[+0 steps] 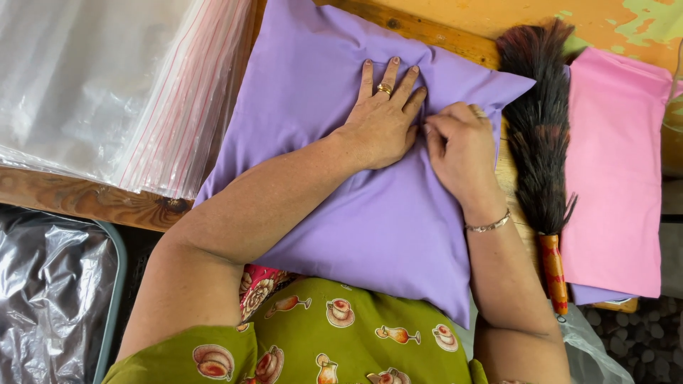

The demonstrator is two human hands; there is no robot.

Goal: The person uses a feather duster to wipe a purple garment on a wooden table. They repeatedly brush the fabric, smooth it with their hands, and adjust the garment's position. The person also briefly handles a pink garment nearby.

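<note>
A lilac pillow (356, 213) lies on the wooden table (78, 195) in front of me, its near corner hanging over the edge. My left hand (384, 117), with a ring, presses flat on the pillow's upper part, fingers spread. My right hand (461, 149), with a bracelet at the wrist, sits just right of it with curled fingers pinching the lilac fabric near the pillow's right edge.
A stack of clear zip bags (107, 85) lies at the left. A dark feather duster (541, 135) with an orange handle lies right of the pillow, beside folded pink cloth (615, 163). A bin lined with plastic (50, 291) stands at lower left.
</note>
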